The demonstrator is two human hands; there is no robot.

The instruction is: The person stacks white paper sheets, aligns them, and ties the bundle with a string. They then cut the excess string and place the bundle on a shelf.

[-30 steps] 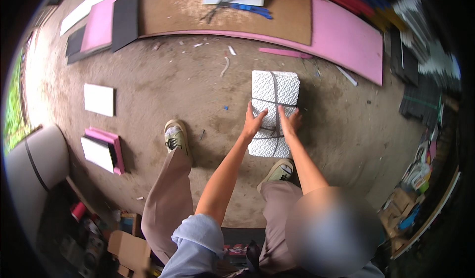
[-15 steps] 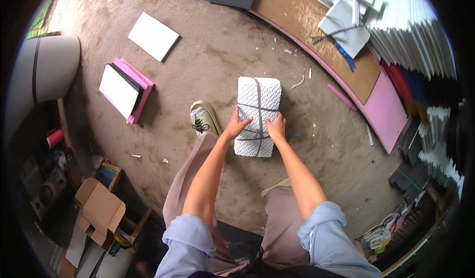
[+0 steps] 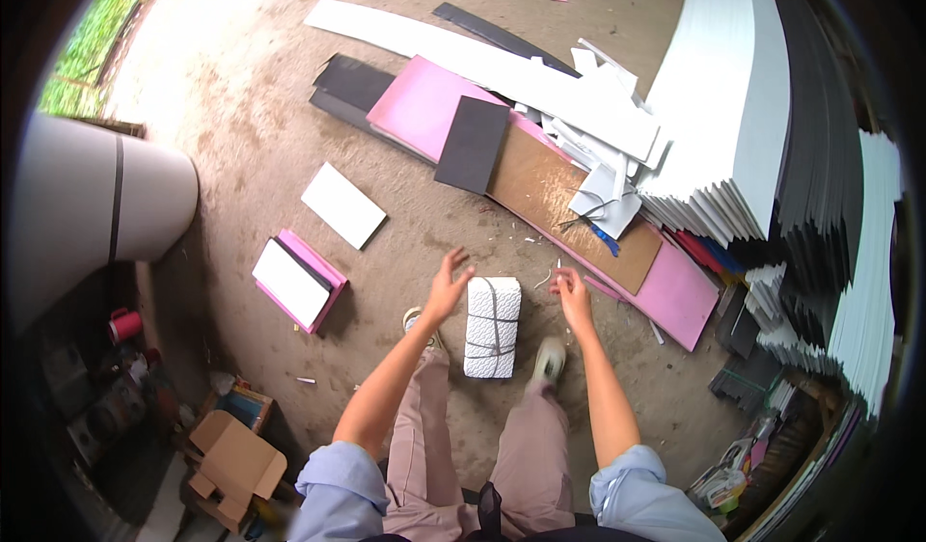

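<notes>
Bundle: white patterned stack point(image 3: 492, 327) tied with dark string, lying flat on the concrete floor point(image 3: 241, 127) between the person's two feet, untouched by either hand.
Left hand point(image 3: 448, 286): released, fingers spread, raised just left of the bundle's upper corner, holding nothing.
Right hand point(image 3: 573, 294): loosely curled, just right of the bundle's top; whether it pinches a thin strand cannot be told.
Shoes: one pale shoe point(image 3: 549, 358) touching the bundle's right lower edge, another partly hidden under the left wrist.
Near left: pink-and-white board stack point(image 3: 298, 281); single white panel point(image 3: 343, 205) beyond it.
Ahead: brown board point(image 3: 559, 200) on a pink sheet point(image 3: 675, 296), scissors point(image 3: 577, 220) and white offcuts on top; dark panel point(image 3: 473, 143).
Far right: tall leaning stacks of white sheets point(image 3: 733, 108).
Far left: large white roll point(image 3: 87, 204); open cardboard box point(image 3: 231, 465) below.
</notes>
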